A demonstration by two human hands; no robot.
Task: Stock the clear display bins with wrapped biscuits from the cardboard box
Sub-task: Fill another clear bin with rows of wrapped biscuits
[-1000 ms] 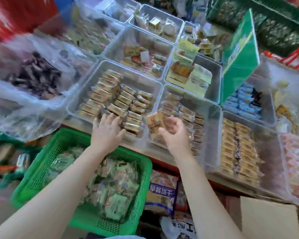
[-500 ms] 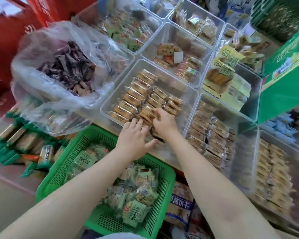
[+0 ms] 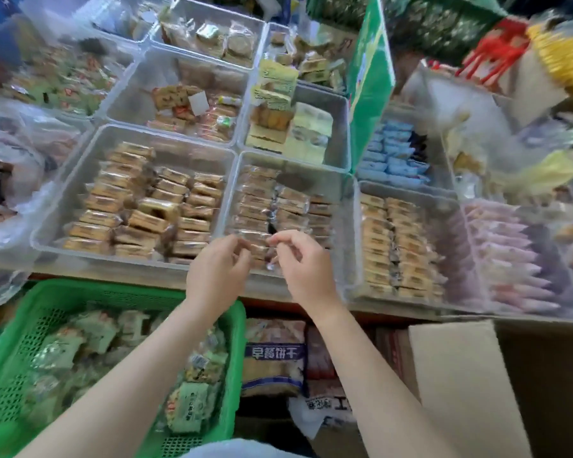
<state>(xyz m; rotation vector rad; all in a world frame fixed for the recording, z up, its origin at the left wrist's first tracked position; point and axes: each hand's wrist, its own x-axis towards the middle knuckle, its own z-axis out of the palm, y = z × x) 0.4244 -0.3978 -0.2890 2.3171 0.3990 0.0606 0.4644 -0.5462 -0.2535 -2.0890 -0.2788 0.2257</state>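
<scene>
Your left hand and right hand hover loosely curled, seemingly empty, over the middle clear bin. The wrapped biscuits look light, crinkly and brittle. Pinch them by the long edges.

green basket of snacks, green sign

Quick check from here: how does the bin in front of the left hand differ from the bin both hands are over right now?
The left bin looks fuller: its golden-brown wrapped biscuits reach nearly to the back wall, while the middle bin has bare floor at its back and right side. A few packets in the left bin lie skewed; the middle bin's rows look straighter. The left hand and right hand are over the middle bin's front edge only. Both are clear plastic bins holding similar packets.
</scene>
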